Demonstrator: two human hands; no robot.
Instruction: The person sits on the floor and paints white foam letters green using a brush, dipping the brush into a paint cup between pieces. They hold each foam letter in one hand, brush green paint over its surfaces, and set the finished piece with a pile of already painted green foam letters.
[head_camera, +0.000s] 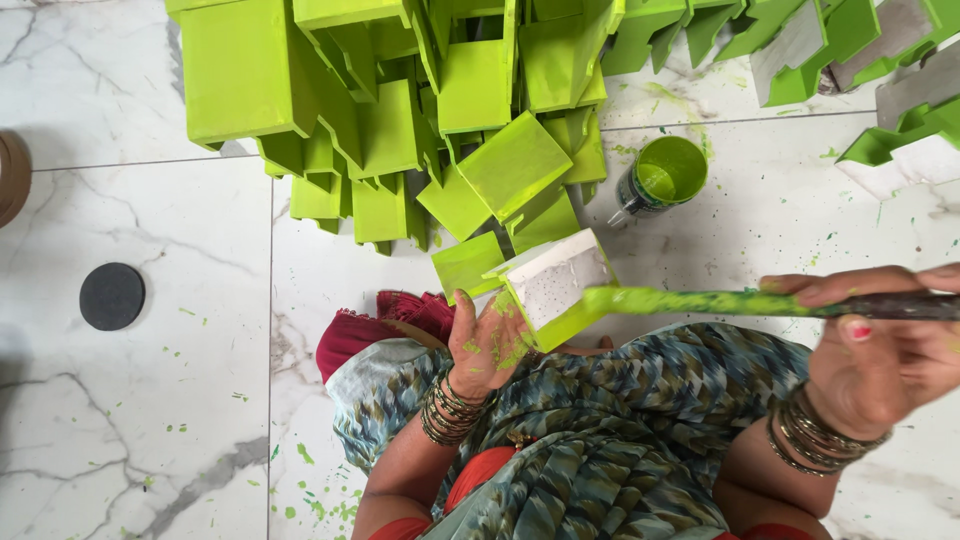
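White block (556, 282) in left hand (487, 345), green-spattered marble floor (150, 420)

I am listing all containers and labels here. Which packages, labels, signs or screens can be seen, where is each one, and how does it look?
Paint can: on the marble floor, right of the pile of green blocks; round, open, bright green inside, dark wrapper with paint smears.
No signs or screens in view.

Ahead of you a heap of green-painted blocks (400, 110) sits on the marble floor (130, 400). A dark round disc (112, 296) lies left.
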